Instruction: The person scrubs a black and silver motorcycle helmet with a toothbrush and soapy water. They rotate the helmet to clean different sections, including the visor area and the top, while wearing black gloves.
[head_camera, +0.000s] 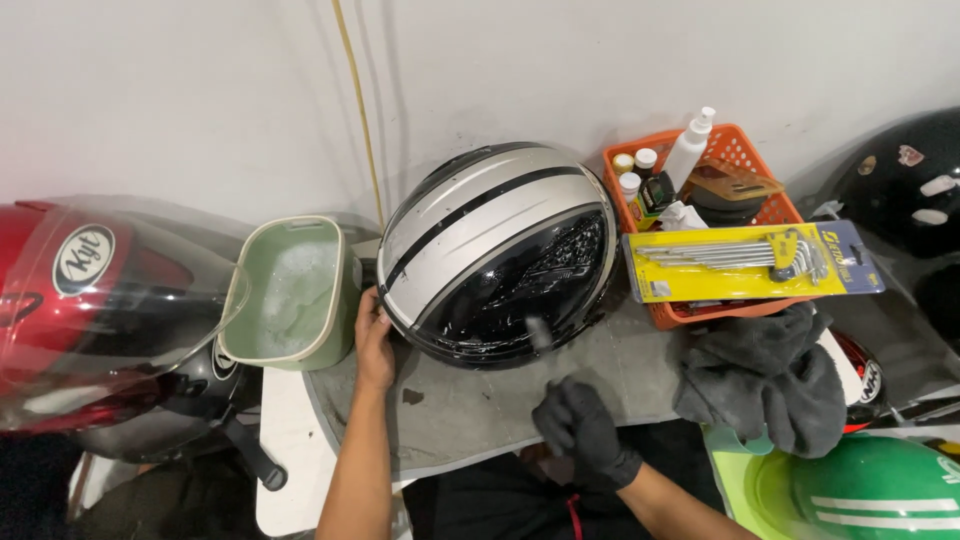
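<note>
1. One silver and black helmet (497, 250) sits on a grey mat (470, 400) against the white wall (200, 90), in the middle of the bench. Its stripes and long axis run from lower left to upper right; the dome faces up and toward the camera, and the glossy black part faces lower right.
2. Left hand (374, 338), bare, lies flat against the helmet's lower left edge, fingers together and pressed to the shell, between the helmet and the green tub (292, 290).
3. Right hand (580, 428), in a black glove, hovers just in front of the helmet, fingers loosely curled. It seems to hold something small and blurred, but I cannot tell what.
4. Green tub, just left of the helmet, is upright and holds foamy water.
5. Orange basket (745, 150), right of the helmet, holds a white spray bottle (690, 145) and small capped bottles (632, 170); a yellow card of hex keys (745, 260) lies across its front.
6. Dark grey cloth (770, 375) is heaped below the basket.
7. Red helmet (90, 310) with a clear visor stands at far left, a green helmet (870, 490) at lower right, and a black helmet (910, 170) at upper right.
</note>
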